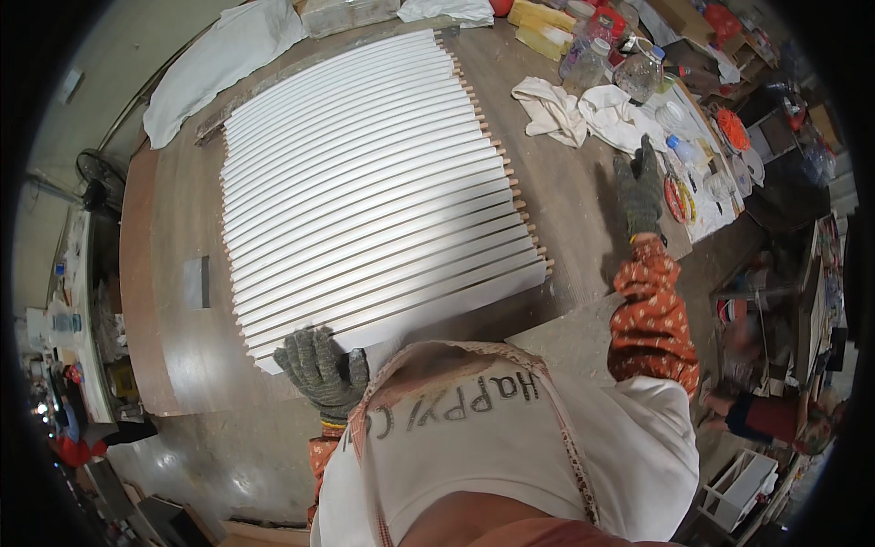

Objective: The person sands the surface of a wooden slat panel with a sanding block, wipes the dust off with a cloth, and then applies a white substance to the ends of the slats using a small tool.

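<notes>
A row of long white strips (365,173) lies side by side on the brown table (187,356). Tan stick-like ends poke out along their right side. My left hand (321,369), in a grey knitted glove, rests at the near left corner of the strips, fingers spread. Out to the right, my right hand (640,187) wears a matching glove. Its fingers stretch forward, and I see nothing held in them. Just beyond the fingertips is a crumpled white cloth (612,117). Beside the right hand lie scissors (676,196) with red and yellow handles.
Clear plastic bottles (638,75) and yellow blocks (542,27) crowd the far right. Another off-white cloth (550,109) lies nearby. White fabric (223,68) covers the far left edge. A small grey plate (196,282) sits left of the strips. Another person (775,415) is at the right.
</notes>
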Action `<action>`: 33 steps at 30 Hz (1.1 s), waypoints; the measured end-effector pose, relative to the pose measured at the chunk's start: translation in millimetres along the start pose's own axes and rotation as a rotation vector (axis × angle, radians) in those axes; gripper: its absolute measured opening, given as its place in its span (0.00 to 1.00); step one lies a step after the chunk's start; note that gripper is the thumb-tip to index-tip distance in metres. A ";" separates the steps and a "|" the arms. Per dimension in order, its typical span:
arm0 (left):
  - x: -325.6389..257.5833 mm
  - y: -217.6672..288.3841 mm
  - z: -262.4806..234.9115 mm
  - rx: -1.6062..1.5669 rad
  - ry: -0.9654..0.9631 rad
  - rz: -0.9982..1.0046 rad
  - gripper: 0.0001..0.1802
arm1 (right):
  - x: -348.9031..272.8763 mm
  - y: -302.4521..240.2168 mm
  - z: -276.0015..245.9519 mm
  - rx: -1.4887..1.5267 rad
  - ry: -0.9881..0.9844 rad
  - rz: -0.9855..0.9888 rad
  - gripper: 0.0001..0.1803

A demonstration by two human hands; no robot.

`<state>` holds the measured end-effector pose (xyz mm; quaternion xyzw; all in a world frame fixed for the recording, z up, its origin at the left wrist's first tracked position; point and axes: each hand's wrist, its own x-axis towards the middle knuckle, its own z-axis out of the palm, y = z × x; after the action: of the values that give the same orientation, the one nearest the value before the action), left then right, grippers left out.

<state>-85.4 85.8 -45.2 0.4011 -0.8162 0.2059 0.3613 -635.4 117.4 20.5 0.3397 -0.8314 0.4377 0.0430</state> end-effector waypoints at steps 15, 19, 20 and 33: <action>27.4 -5.8 -30.3 -0.039 -0.331 -0.050 0.40 | 193.0 165.2 11.7 -0.650 -0.010 -0.092 0.24; 32.9 -28.3 -37.2 0.014 -0.392 -0.022 0.46 | 178.0 115.6 -24.5 -0.164 0.225 -0.021 0.30; 35.5 -32.6 -38.1 0.017 -0.374 -0.008 0.47 | 156.6 77.8 -28.4 0.024 0.185 -0.014 0.27; 72.9 -42.2 -15.8 -0.173 -0.623 0.037 0.57 | -65.6 -154.6 23.8 0.444 -0.403 -0.542 0.27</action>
<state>-75.2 33.7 22.1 0.3977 -0.9092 0.0096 0.1228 -486.7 74.2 89.6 0.6265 -0.5888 0.5042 -0.0816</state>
